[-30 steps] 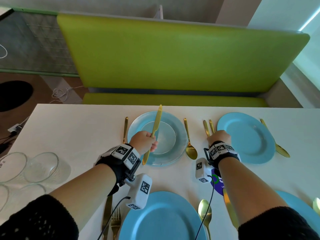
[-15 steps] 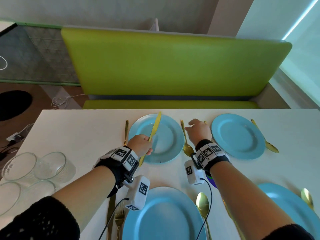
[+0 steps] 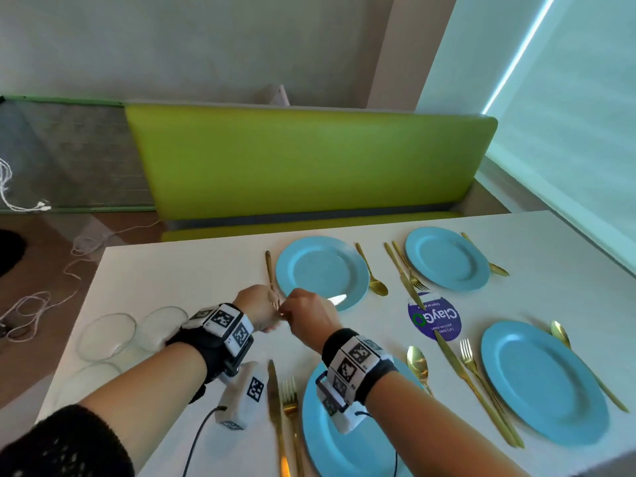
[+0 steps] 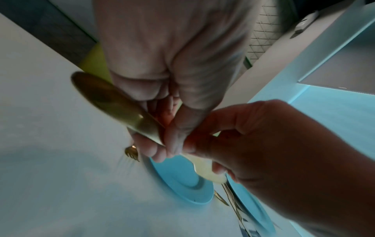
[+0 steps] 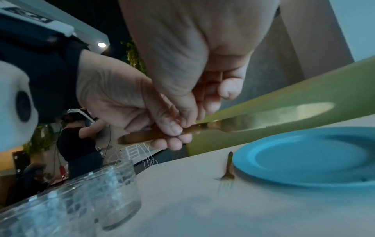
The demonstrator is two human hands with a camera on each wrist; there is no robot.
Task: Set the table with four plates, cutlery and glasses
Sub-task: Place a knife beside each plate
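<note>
A gold knife (image 3: 335, 299) hangs in the air over the near edge of the far-left blue plate (image 3: 321, 270), blade pointing right. My left hand (image 3: 273, 321) grips its handle (image 4: 113, 102). My right hand (image 3: 289, 316) pinches the same knife (image 5: 274, 118) where handle meets blade, so the two hands touch. A gold fork (image 3: 272, 277) lies just left of that plate (image 5: 304, 157), under the hands. Three other blue plates lie at far right (image 3: 447, 258), near left (image 3: 344, 442) and near right (image 3: 543, 383), each with gold cutlery beside it.
Several clear glasses (image 3: 106, 335) stand grouped at the table's left edge, one glass (image 5: 71, 200) close to my left wrist. A purple round sticker (image 3: 435, 316) sits mid-table. A green bench (image 3: 309, 160) runs along the far side.
My left hand has drawn the knife back off the far-left plate toward me. My right hand left the cutlery between the far plates and came left to take hold of the knife too.
</note>
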